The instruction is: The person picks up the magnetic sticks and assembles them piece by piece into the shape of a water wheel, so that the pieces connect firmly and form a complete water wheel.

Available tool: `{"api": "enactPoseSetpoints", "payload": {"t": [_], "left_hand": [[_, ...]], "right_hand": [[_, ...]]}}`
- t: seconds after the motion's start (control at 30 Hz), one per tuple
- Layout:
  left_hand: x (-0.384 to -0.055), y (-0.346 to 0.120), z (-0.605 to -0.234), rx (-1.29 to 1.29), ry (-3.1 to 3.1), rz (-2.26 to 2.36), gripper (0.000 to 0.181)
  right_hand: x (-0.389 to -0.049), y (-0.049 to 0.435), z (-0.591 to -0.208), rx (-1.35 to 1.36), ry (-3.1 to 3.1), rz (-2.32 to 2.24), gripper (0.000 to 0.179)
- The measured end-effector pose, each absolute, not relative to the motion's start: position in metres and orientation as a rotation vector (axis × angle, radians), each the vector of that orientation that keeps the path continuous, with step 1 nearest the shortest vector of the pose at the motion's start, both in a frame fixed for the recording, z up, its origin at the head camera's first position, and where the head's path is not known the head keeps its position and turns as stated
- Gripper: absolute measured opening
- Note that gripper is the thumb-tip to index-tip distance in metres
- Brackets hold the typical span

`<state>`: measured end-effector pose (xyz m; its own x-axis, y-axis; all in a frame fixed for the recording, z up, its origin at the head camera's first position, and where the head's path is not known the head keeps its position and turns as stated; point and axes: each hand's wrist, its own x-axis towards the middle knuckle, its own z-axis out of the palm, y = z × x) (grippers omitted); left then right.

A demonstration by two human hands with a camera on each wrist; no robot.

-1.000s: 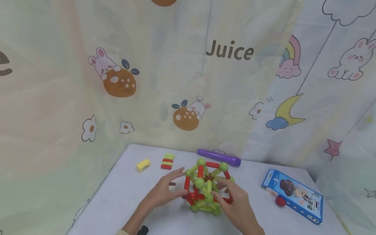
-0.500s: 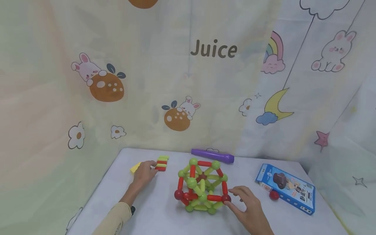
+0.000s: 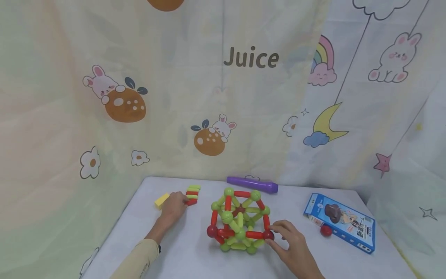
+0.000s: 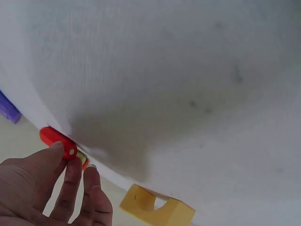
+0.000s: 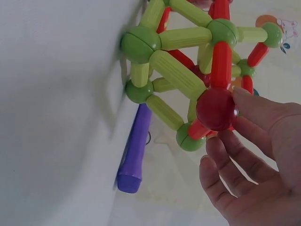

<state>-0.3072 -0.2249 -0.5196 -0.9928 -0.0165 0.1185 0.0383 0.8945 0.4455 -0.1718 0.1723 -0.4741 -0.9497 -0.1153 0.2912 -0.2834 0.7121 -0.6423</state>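
A ball-and-stick frame of green and red rods [image 3: 255, 235] and balls stands on the table in the head view. My right hand [image 3: 296, 250] is at its front right corner, thumb and fingers pinching the dark red ball [image 5: 217, 109] there. Over at the left, my left hand [image 3: 173, 207] pinches a red rod [image 4: 59, 142] between thumb and fingers. That rod sits at the near end of a short row of green and red rods [image 3: 193, 187], turned at an angle to them. Beside the hand lies a yellow arch block [image 3: 162, 201], partly covered by it.
A purple microphone-shaped stick [image 3: 252, 185] lies along the back of the white table [image 3: 195, 259]. At the right lies a blue box [image 3: 343, 223], with a loose red ball [image 3: 326, 231] against its near side. A printed curtain [image 3: 181, 97] hangs behind.
My left hand has left the frame for the rod row and now pinches the nearest red rod, which has turned slightly. My right hand has moved to the frame's red corner ball.
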Motion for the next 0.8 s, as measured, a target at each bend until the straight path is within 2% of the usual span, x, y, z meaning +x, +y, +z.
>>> {"api": "enactPoseSetpoints", "payload": {"t": [0.37, 0.8], "left_hand": [[-0.285, -0.220, -0.518, -0.038, -2.930, -0.658, 0.013], [-0.238, -0.210, -0.510, -0.132, -3.001, -0.683, 0.012]], "right_hand": [[-0.174, 0.171, -0.477, 0.342, -2.689, 1.114, 0.030], [-0.174, 0.174, -0.478, 0.359, -2.669, 1.114, 0.030]]}}
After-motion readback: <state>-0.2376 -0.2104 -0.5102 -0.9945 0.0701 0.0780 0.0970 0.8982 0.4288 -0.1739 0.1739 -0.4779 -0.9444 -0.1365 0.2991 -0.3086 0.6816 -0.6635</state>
